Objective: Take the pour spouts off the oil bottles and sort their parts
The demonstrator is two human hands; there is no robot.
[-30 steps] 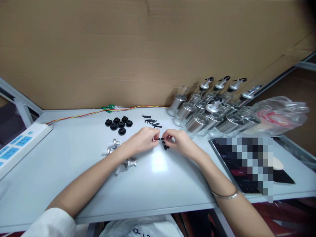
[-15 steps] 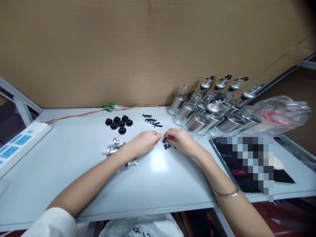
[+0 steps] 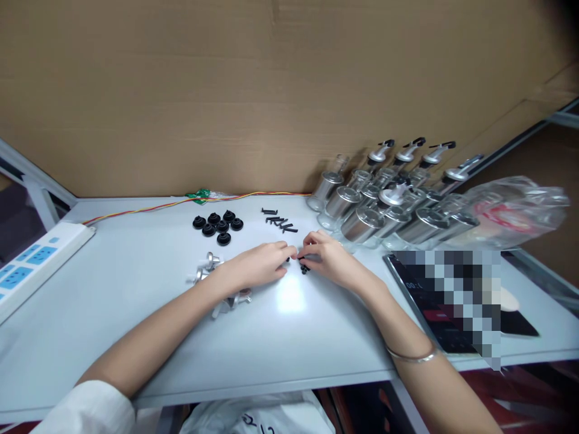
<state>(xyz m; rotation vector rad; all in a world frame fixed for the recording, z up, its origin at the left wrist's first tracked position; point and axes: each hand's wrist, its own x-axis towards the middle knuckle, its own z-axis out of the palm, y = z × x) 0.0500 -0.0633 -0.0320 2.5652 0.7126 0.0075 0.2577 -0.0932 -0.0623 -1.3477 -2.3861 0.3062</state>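
My left hand (image 3: pixel 266 264) is closed in a pinch above the middle of the table, with a small black part (image 3: pixel 287 260) just showing at its fingertips. Close by on the right, my right hand (image 3: pixel 326 258) has its thumb and fingers drawn together over a little pile of small black parts (image 3: pixel 304 269). Something dark shows at its fingertips, mostly hidden. Metal pourer spouts (image 3: pixel 233 301) lie beside and partly behind my left forearm. Beyond the hands are slim black levers (image 3: pixel 275 221) and, farther left, several round black ribbed stoppers (image 3: pixel 221 226).
Glass bottles with metal sleeves (image 3: pixel 363 224) crowd the back right, some topped with pourers (image 3: pixel 404 155). A clear plastic bag (image 3: pixel 525 208) and a partly blurred tablet (image 3: pixel 434 307) are at the right. A power strip (image 3: pixel 40 265) sits left; a wire (image 3: pixel 149 208) runs along the back.
My right hand has shifted slightly left and down over the small black parts, covering more of them. My left hand stays nearly in place, its fingers a little changed.
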